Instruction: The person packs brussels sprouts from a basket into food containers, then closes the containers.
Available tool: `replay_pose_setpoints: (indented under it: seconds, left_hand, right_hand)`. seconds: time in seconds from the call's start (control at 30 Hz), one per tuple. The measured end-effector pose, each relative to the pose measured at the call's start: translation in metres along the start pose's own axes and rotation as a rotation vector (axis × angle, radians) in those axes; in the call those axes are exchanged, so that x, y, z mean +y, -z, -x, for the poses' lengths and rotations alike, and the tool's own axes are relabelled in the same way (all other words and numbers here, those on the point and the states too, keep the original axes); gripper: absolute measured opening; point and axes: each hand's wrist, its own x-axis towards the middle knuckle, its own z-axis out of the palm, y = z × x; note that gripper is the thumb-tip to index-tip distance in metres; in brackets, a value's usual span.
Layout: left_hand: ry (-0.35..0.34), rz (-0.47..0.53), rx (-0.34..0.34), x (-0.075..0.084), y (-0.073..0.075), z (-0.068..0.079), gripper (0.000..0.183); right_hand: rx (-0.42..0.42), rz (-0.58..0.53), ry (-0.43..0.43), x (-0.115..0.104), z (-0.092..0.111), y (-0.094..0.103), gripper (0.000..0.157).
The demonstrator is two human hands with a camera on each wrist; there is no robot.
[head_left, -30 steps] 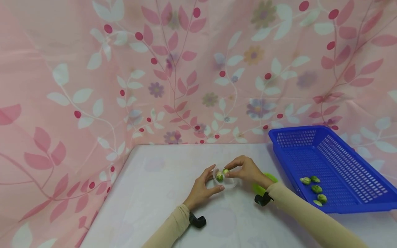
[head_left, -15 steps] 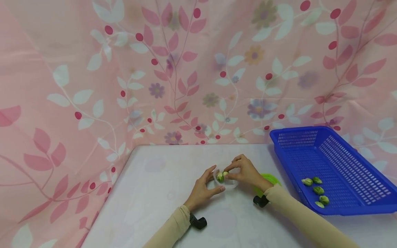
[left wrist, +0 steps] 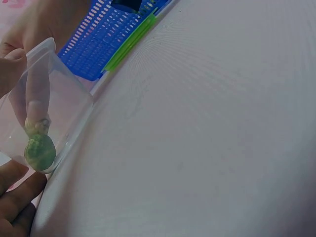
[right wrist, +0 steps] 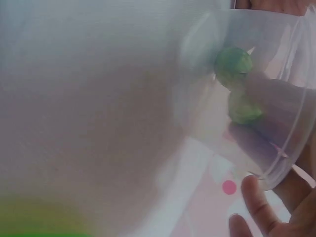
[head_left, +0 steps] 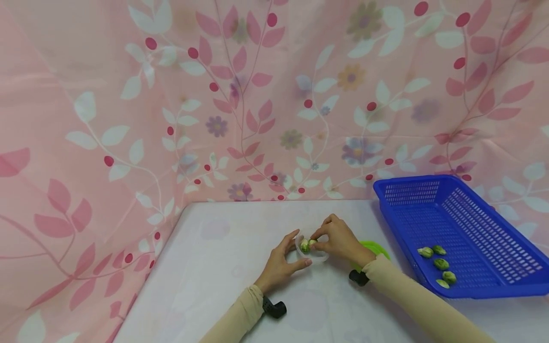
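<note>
A clear plastic container (head_left: 318,260) stands on the table, with my left hand (head_left: 276,269) holding it: thumb at the near side, fingers round the far side. Inside lies a Brussels sprout (head_left: 304,245), seen through the wall in the left wrist view as a green ball (left wrist: 40,152). My right hand (head_left: 339,240) reaches over the rim and pinches a second Brussels sprout (head_left: 312,242) between thumb and fingers. In the right wrist view this held sprout (right wrist: 244,107) appears through the plastic, against the other sprout (right wrist: 233,67).
At the right stands a blue perforated basket (head_left: 493,289) with several Brussels sprouts (head_left: 441,263) in its near left corner. A bright green lid-like piece (head_left: 376,247) lies under the right wrist, partly hidden. A pink floral cloth (head_left: 257,119) hangs behind the white table (head_left: 214,257).
My right hand has lowered the pinched sprout a little, from near the rim down beside the other sprout in the container. The left hand has kept its place.
</note>
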Motion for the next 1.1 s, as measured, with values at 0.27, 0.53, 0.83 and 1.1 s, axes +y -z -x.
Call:
replay_pose_setpoints:
  seconds: [0.27,0.53,0.83,1.1]
  left_hand:
    - [-0.006,-0.018,0.000,0.000,0.000,0.000,0.090]
    - [0.002,-0.003,0.000,0.001,0.000,0.000,0.090]
    - [0.012,0.004,0.009,0.003,-0.001,-0.001,0.089]
    - [0.032,-0.016,0.015,0.003,-0.001,0.001,0.090]
  right_hand:
    - [-0.024,0.105,0.011,-0.009,-0.002,0.005,0.017]
    - [-0.049,0.188,-0.007,-0.015,-0.003,0.003,0.016]
    - [0.028,0.245,0.022,-0.016,-0.002,-0.001,0.019]
    - [0.064,0.239,0.029,-0.018,-0.002,-0.004,0.017]
